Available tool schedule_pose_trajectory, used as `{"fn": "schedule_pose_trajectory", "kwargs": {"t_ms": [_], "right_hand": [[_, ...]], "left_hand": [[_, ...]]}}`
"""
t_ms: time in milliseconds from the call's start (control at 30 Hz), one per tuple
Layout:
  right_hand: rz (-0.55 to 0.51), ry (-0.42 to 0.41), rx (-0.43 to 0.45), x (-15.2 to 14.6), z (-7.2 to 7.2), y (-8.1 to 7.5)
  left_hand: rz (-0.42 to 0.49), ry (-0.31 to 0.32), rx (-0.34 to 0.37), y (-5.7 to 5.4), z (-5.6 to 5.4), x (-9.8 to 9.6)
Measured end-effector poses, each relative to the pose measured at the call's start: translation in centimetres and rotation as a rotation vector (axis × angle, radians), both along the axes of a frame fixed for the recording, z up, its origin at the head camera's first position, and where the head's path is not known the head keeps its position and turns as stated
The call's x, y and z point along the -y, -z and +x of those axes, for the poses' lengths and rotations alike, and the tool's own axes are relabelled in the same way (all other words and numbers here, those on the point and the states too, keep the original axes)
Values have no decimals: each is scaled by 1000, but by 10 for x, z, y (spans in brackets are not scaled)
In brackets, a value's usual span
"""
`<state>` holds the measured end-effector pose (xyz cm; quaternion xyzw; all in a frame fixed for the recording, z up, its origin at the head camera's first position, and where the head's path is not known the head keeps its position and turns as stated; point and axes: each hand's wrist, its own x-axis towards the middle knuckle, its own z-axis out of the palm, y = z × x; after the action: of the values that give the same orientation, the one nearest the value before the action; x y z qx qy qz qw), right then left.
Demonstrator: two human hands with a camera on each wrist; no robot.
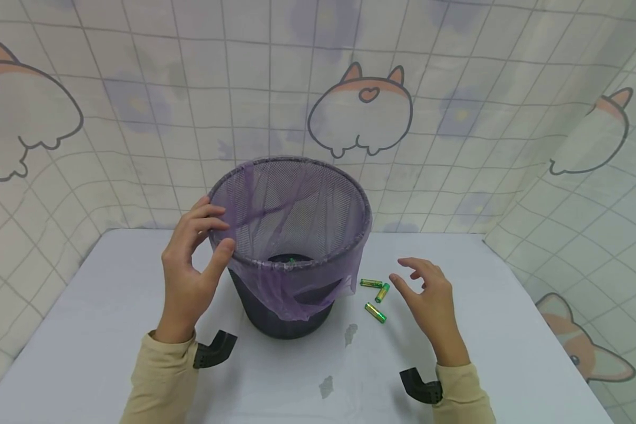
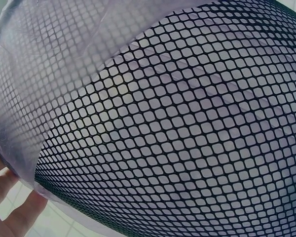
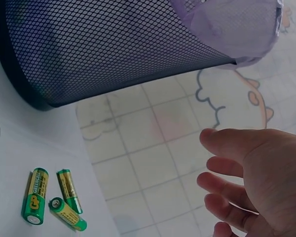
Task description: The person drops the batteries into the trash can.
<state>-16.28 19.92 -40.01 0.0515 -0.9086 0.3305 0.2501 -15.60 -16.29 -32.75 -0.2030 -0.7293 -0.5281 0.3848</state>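
Note:
A black mesh waste bin (image 1: 267, 315) stands on the white table, a sheer purple liner bag (image 1: 297, 294) folded over its rim. My left hand (image 1: 191, 265) touches the left side of the rim, with thumb and fingers spread apart; the left wrist view shows its fingertips (image 2: 32, 205) against the bag's edge. Right of the bin lie three green-and-gold batteries, one nearest the front (image 1: 375, 312), one behind (image 1: 371, 283) and one slanted between (image 1: 382, 292). My right hand (image 1: 429, 300) is beside them, loosely bent and holding nothing. A small green thing (image 1: 291, 259) shows at the bin's bottom, its kind unclear.
Two grey patches (image 1: 325, 387) mark the white table (image 1: 275, 388) in front of the bin. A gridded curtain (image 1: 191, 118) with cartoon animals hangs close behind the table and along its sides. Each wrist wears a black camera mount (image 1: 215, 350).

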Motion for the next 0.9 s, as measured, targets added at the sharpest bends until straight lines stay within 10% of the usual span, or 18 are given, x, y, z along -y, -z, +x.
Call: {"fn": "schedule_pose_trajectory", "kwargs": {"t_ms": [900], "right_hand": [[28,23,189,-2,-9,26]], "left_hand": [[-8,8,-12,1,0,1]]}}
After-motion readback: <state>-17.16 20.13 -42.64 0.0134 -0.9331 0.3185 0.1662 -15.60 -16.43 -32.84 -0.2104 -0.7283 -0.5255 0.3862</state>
